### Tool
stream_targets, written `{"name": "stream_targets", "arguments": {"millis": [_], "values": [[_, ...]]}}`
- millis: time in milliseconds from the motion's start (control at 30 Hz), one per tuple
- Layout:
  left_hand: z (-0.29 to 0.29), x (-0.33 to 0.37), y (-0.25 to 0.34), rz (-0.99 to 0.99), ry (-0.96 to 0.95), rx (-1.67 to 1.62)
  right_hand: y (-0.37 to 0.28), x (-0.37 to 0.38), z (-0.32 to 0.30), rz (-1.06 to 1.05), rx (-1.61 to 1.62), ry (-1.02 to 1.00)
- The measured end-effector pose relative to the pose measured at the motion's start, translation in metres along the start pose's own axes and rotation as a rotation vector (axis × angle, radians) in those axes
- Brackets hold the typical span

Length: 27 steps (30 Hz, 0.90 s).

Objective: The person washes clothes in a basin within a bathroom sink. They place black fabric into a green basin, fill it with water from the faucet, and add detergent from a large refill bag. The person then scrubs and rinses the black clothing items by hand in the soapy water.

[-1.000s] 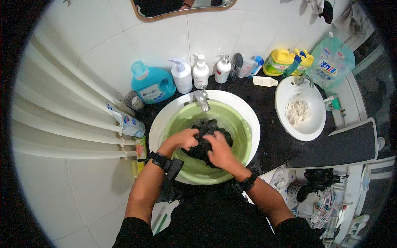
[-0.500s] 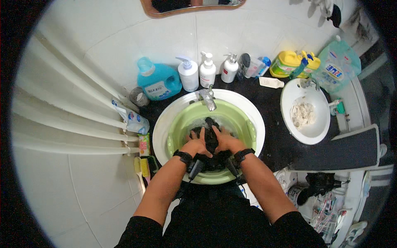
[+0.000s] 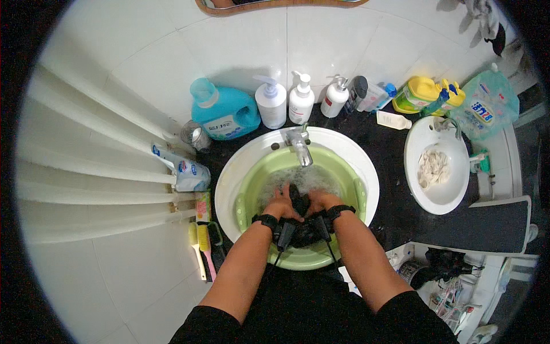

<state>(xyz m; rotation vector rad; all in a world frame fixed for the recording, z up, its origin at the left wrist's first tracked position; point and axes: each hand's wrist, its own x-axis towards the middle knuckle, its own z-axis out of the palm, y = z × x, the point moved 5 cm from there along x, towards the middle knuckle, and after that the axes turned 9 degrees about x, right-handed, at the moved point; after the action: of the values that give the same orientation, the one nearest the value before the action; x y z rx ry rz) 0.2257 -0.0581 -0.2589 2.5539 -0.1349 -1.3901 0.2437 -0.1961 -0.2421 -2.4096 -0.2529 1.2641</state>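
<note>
**Dark cloth bunched between both hands, over the green basin**

Dark garment [image 3: 301, 221] sat in the green basin [image 3: 252, 200], which rested inside the white sink [image 3: 229, 172] below the tap [image 3: 299, 144]. Left hand [image 3: 282, 205] and right hand [image 3: 321, 203] were both closed on the cloth, knuckles nearly touching, one to either side of it. Cloth ran roughly away from the body, one end poking up between the fingers toward the tap. Neither hand was nearer; the grip was symmetric. Water foamy under the spout.
</note>
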Motion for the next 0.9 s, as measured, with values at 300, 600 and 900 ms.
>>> {"name": "stream_targets", "arguments": {"millis": [300,600,900], "values": [[0.005,0.054,-0.003,-0.039,0.242,0.107,0.033,0.049,0.014,0.065,-0.001,0.117],[-0.05,0.009,-0.022,0.084,0.753,-0.567,0.0,0.023,-0.044,-0.126,0.194,0.498],[-0.103,-0.086,0.011,0.223,0.742,-0.384,-0.005,-0.089,-0.049,-0.443,0.32,0.84]]}}
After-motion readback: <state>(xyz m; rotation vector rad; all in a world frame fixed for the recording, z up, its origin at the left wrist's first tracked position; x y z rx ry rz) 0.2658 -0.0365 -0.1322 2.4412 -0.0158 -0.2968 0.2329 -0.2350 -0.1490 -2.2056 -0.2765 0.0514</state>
